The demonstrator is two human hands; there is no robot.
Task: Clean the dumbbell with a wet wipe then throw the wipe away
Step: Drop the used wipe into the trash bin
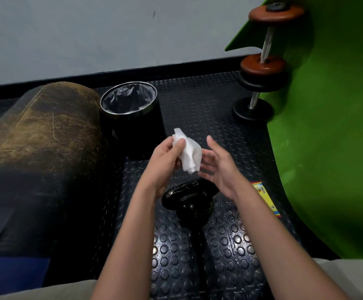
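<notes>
A black dumbbell [189,204] stands on end on the studded rubber floor, directly below my hands. My left hand [165,161] pinches a crumpled white wet wipe [189,151] between thumb and fingers, held above the dumbbell's top plate. My right hand [217,165] is beside the wipe with its fingers spread and its palm turned toward it, holding nothing. A round black bin [130,100] with a metal rim and a clear liner stands open just beyond my hands.
A worn brown padded bench [37,135] fills the left. A green curved panel [327,137] stands on the right, with brown-plated dumbbells [262,63] and a black one against it. A yellow wipe packet [265,193] lies by my right wrist.
</notes>
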